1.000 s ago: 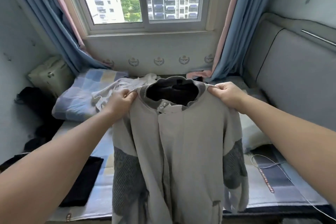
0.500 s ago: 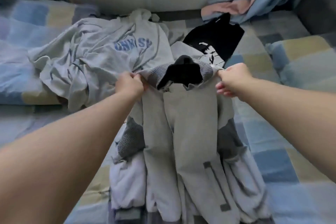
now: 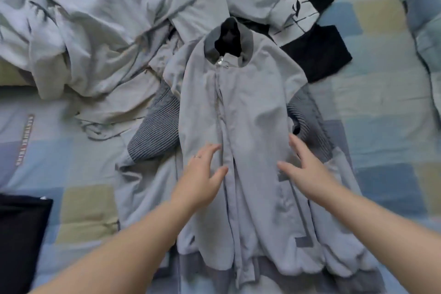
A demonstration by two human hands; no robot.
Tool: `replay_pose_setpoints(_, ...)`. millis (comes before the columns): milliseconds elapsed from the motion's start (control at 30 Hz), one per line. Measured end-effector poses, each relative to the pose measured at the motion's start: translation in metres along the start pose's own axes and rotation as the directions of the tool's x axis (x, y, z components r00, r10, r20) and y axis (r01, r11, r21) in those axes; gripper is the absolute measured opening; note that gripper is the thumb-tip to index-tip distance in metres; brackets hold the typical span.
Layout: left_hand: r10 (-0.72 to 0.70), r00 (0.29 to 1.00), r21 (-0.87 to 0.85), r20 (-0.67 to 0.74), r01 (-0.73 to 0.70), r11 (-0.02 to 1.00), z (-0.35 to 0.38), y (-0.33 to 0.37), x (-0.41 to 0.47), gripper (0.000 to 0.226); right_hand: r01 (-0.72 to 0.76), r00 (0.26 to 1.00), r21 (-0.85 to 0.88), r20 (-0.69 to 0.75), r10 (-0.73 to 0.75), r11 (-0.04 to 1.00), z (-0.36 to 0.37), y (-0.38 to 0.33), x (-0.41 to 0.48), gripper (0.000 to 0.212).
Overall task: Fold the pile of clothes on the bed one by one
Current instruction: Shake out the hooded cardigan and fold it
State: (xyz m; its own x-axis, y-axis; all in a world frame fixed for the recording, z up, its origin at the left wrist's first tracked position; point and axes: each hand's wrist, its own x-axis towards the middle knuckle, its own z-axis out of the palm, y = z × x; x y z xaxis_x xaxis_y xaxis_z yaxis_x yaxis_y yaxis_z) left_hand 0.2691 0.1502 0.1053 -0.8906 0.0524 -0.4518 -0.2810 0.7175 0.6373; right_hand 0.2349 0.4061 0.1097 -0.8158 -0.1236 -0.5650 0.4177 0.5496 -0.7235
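Grey jacket [image 3: 241, 112] laid flat, front up, on the checked bed cover [image 3: 372, 107].

The left hand [image 3: 202, 172] and right hand [image 3: 307, 169] are spread open over the jacket's lower front, either side of the placket, with nothing gripped. A crumpled grey sweatshirt [image 3: 107, 14] and a black printed garment [image 3: 307, 7] are seen beyond the collar.

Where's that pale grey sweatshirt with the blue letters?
The pale grey sweatshirt with blue lettering lies crumpled at upper left, beside the grey zip jacket.
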Motion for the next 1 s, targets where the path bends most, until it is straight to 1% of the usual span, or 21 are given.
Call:
replay_pose_setpoints(67, -0.039, 0.997, 0.103, 0.071, 0.031, 0.994, 0.024, -0.005, -0.044, 0.050, -0.040, 0.997, -0.086, 0.061, 0.045, 0.995, 0.000, 0.024, -0.040, 0.079)
replay_pose_setpoints(167, -0.121, 0.990, 0.278, 0.069, 0.098, 0.956, 0.053, -0.016, -0.106, 0.042, -0.039, 0.988, -0.247, 0.135, 0.075, 0.968, 0.000, 0.064, -0.092, 0.081)
replay_pose_setpoints(233, -0.197, 0.978, 0.353, 0.064, 0.163, 0.922, 0.069, -0.029, -0.138, 0.039, -0.014, 0.978, -0.396, 0.184, 0.095, 0.918, 0.003, 0.089, -0.116, 0.086)
replay_pose_setpoints(300, -0.274, 0.961, 0.405, 0.043, 0.234, 0.884, 0.087, -0.045, -0.166, 0.049, 0.046, 0.964, -0.544, 0.243, 0.105, 0.838, 0.009, 0.114, -0.134, 0.090)
replay_pose_setpoints(367, -0.359, 0.929, 0.462, 0.087, 0.282, 0.841, 0.110, -0.065, -0.189, 0.074, 0.102, 0.939, -0.679, 0.307, 0.155, 0.727, 0.019, 0.136, -0.148, 0.095)
replay_pose_setpoints(433, -0.399, 0.906, 0.498, 0.138, 0.285, 0.819, 0.132, -0.084, -0.204, 0.098, 0.128, 0.928, -0.766, 0.317, 0.197, 0.630, 0.031, 0.157, -0.153, 0.100)
replay_pose_setpoints(467, -0.382, 0.916, 0.514, 0.121, 0.272, 0.814, 0.142, -0.090, -0.207, 0.104, 0.144, 0.931, -0.795, 0.311, 0.192, 0.589, 0.037, 0.165, -0.152, 0.102)
replay_pose_setpoints(533, -0.286, 0.958, 0.529, 0.008, 0.239, 0.814, 0.156, -0.102, -0.200, 0.105, 0.170, 0.951, -0.836, 0.279, 0.137, 0.522, 0.047, 0.179, -0.142, 0.102)
replay_pose_setpoints(600, -0.221, 0.970, 0.508, -0.097, 0.239, 0.828, 0.164, -0.109, -0.183, 0.100, 0.168, 0.975, -0.854, 0.218, 0.046, 0.492, 0.055, 0.187, -0.130, 0.087)
replay_pose_setpoints(667, -0.210, 0.964, 0.429, -0.163, 0.261, 0.865, 0.166, -0.110, -0.163, 0.087, 0.174, 0.983, -0.826, 0.117, -0.140, 0.536, 0.058, 0.195, -0.118, 0.059)
replay_pose_setpoints(700, -0.191, 0.960, 0.389, -0.207, 0.260, 0.884, 0.166, -0.110, -0.155, 0.072, 0.199, 0.968, -0.801, 0.071, -0.239, 0.565, 0.062, 0.199, -0.114, 0.044)
replay_pose_setpoints(733, -0.163, 0.953, 0.348, -0.254, 0.248, 0.904, 0.166, -0.111, -0.151, 0.054, 0.224, 0.949, -0.780, 0.039, -0.311, 0.585, 0.065, 0.202, -0.111, 0.031)
replay_pose_setpoints(767, -0.140, 0.948, 0.315, -0.286, 0.231, 0.920, 0.163, -0.112, -0.148, 0.041, 0.240, 0.932, -0.756, 0.005, -0.361, 0.609, 0.063, 0.203, -0.110, 0.021)
replay_pose_setpoints(800, -0.118, 0.948, 0.298, -0.294, 0.208, 0.931, 0.160, -0.114, -0.147, 0.039, 0.245, 0.924, -0.733, -0.022, -0.382, 0.634, 0.058, 0.200, -0.111, 0.016)
replay_pose_setpoints(833, -0.113, 0.954, 0.289, -0.278, 0.196, 0.937, 0.157, -0.119, -0.148, 0.041, 0.241, 0.918, -0.723, -0.046, -0.393, 0.648, 0.056, 0.200, -0.112, 0.012)
replay_pose_setpoints(900, -0.108, 0.972, 0.316, -0.210, 0.172, 0.933, 0.141, -0.116, -0.163, 0.038, 0.202, 0.916, -0.736, -0.091, -0.391, 0.646, 0.038, 0.189, -0.134, 0.012)
replay_pose_setpoints(967, -0.168, 0.971, 0.415, -0.168, 0.224, 0.882, 0.136, -0.130, -0.172, 0.023, 0.179, 0.915, -0.769, -0.099, -0.391, 0.614, 0.022, 0.199, -0.147, 0.018)
replay_pose_setpoints(1000, -0.232, 0.964, 0.464, -0.132, 0.267, 0.845, 0.129, -0.136, -0.180, 0.017, 0.128, 0.937, -0.808, -0.091, -0.337, 0.575, 0.013, 0.202, -0.156, 0.019)
